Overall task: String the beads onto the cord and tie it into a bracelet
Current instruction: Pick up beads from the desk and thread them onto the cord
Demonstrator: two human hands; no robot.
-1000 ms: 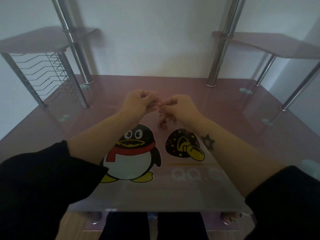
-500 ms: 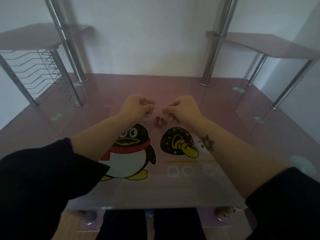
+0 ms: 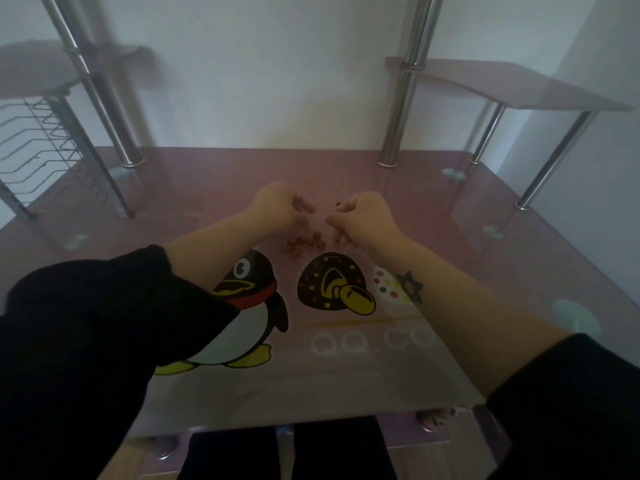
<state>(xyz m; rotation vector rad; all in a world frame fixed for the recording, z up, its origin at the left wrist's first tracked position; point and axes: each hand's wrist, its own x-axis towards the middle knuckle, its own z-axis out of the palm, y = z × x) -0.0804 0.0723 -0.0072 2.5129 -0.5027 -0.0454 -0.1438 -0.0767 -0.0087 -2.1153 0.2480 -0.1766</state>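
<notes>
1. A small bunch of red beads (image 3: pixel 306 241) lies on the pink counter (image 3: pixel 433 188) in a short bent row. They sit between the two hands, just past the penguin picture (image 3: pixel 242 306) and the mushroom picture (image 3: pixel 332 285).
2. The beads lie close together in a line, so I think they are already on the cord. The cord is too thin to see here, so I cannot be sure.
3. A few more red bits show under the right hand (image 3: pixel 363 218), touching its low fingers. They may be more beads of the same row.
4. I think the stringing part is mostly done. What is left is the knot. The two ends must be tied so the row becomes a ring. I see no ring and no knot yet.
5. The left hand (image 3: pixel 278 206) is to the left of the beads. Its fingers are curled in. Its thumb and first finger reach to the right with their tips close together, like a pinch. I cannot tell what it holds.
6. The right hand is to the right of the beads. It is near the left hand but not touching it. Its fingers are curled in too. A tiny dark thing shows at its fingertips (image 3: pixel 346 206), too small to name. I cannot tell if it pinches the cord.
7. Both arms reach far out over the counter from black sleeves (image 3: pixel 104 341).
</notes>
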